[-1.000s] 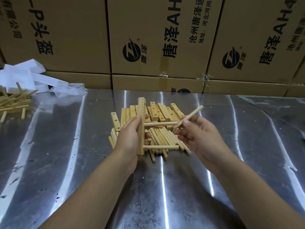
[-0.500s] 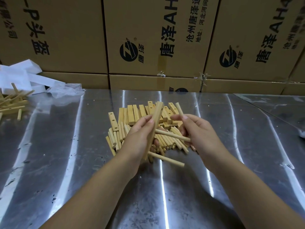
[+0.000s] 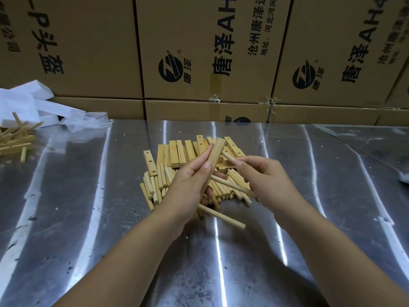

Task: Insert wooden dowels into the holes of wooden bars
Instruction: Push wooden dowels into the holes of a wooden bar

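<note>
Assembly at a steel table (image 3: 88,218), seen from the head camera: a bar (image 3: 213,160) is gripped in the left hand (image 3: 188,187), thumb laid along its near face and fingers wrapped behind its lower half. Its long axis is tilted, with the top end leaning away and to the right. Two pegs are already seated in it, a middle dowel (image 3: 230,185) and a bottom dowel (image 3: 221,217), both projecting to the right and slightly toward the viewer. A third dowel (image 3: 228,157) is pinched near its tip between thumb and forefinger of the right hand (image 3: 265,180), and only its free end is shown beyond the fingertips. That end is aimed up and to the left, roughly across the bar's axis and in line with the seated pegs, and lies just beside the bar's upper right face. Whether it touches the wood or has entered a hole cannot be told, the hole being turned from the camera. The right hand is the nearer one to that spot. It is held with the back of the hand upward, fingers curled and the forearm entering from lower right, while the left forearm enters from lower left. The third insertion is judged to be in hand, with a push along the peg's axis called for against the braced bar. Spare bars (image 3: 177,154) and spare dowels (image 3: 155,185) are heaped beneath the hands. Finished pieces (image 3: 15,138), white foam (image 3: 22,100) and plastic (image 3: 86,122) lie at far left, and printed boxes (image 3: 199,52) are stacked behind.
</note>
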